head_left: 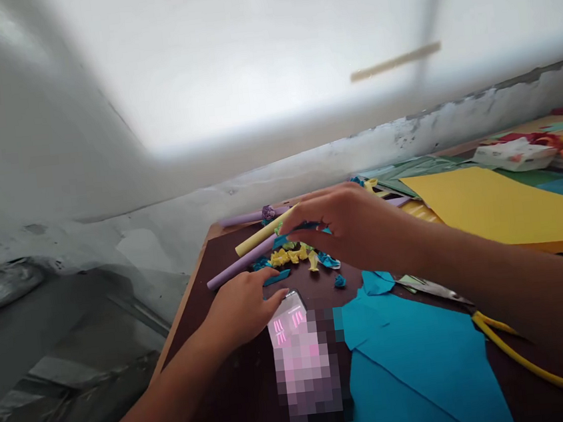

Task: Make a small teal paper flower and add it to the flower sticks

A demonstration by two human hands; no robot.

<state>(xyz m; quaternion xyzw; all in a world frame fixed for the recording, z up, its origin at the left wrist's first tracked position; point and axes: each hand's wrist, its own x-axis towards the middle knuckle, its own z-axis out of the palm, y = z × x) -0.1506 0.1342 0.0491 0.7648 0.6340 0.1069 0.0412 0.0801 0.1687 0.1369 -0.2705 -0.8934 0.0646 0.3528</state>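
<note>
Paper (418, 364), blue and broad, could tear if the arm above drags the scissors (438, 288) against it. Phone (289, 317) could shift under the left hand (244, 305), fingers loosely parted. Right hand (345, 221) narrows at green scraps (278, 229), grip unclear; a brush could scatter them.

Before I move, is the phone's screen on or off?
On. The phone has a glowing screen, with bright pink marks on its upper part, near the left hand.
</note>
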